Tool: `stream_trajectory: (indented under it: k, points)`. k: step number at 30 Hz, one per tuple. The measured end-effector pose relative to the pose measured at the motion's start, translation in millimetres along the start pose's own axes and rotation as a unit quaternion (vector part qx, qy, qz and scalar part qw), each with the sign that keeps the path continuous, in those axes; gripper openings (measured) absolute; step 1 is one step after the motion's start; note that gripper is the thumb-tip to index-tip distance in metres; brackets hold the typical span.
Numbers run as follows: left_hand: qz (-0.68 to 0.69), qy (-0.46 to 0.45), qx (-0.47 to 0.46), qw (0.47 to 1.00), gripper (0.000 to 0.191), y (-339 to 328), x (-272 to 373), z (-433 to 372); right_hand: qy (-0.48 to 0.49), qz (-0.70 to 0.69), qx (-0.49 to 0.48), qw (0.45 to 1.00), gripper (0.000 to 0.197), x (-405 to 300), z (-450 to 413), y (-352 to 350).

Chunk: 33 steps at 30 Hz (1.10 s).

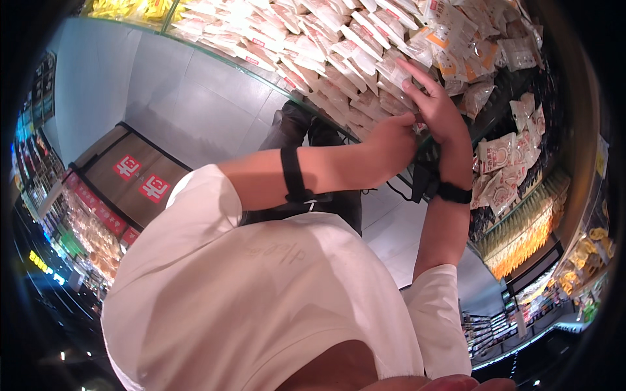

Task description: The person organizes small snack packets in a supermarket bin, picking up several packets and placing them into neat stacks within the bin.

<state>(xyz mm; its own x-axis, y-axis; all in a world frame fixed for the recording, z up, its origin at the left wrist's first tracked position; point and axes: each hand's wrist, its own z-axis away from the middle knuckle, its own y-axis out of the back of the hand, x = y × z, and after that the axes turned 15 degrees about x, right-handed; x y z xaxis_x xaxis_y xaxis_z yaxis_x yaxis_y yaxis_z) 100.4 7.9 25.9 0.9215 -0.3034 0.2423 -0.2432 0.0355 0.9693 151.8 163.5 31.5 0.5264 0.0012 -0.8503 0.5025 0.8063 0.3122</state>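
Observation:
My left hand (397, 141) is curled, with its fingertips close to the palm of my right hand. A small dark thing (419, 119) shows between the two hands; whether the left fingers grip it cannot be told. My right hand (434, 105) has its fingers stretched out and apart over the bin, touching a clear-and-white snack packet (394, 73). Many similar flat packets (342, 51) stand in slanting rows in front of the hands. Packets with orange marks (447, 41) lie heaped just beyond the right hand. Black straps sit around both forearms.
A glass edge (234, 68) runs along the bin's near side. Yellow packets (132, 9) lie at its far left. Another compartment on the right holds white printed packets (499, 151). Lower right is a shelf of yellow-orange packets (518, 249). A wooden display stand (132, 171) stands at left.

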Motion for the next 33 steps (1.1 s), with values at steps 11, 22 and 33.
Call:
stream_trajectory:
  k: [11, 22, 33]
  points:
    - [-0.057, -0.014, -0.084, 0.995, 0.019, 21, -18, -4, 0.030, -0.015, -0.007, 0.999, 0.047, 5, -8, 2]
    - [-0.340, -0.030, -0.108, 0.934, 0.024, 10, -10, 6, -0.053, 0.005, 0.047, 0.998, 0.041, -16, -8, 5]
    - [-0.064, 0.052, -0.009, 0.997, 0.033, 28, -30, 17, 0.084, 0.017, 0.092, 0.992, 0.035, 8, -15, 5]
